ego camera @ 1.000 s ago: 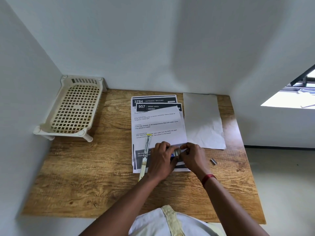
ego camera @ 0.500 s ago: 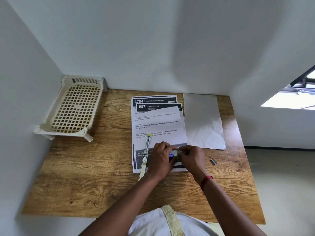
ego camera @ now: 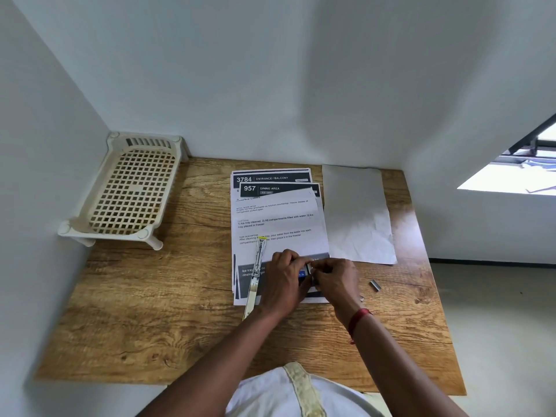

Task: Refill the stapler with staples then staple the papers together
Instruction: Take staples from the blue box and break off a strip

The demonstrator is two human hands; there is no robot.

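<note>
Head | both hands' grip pinched on staple box | stapler left, untouched

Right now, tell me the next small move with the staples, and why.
Probably draw a strip out of the small staple box pinched between the left hand and right hand, then carry it to the opened stapler lying on the papers. Its channel lies exposed beside them.

You see soft daylight coming from the window on the right, very bright there. Faint shadows fall left of the plastic rack. The wide lens bends the walls at the edges.
</note>
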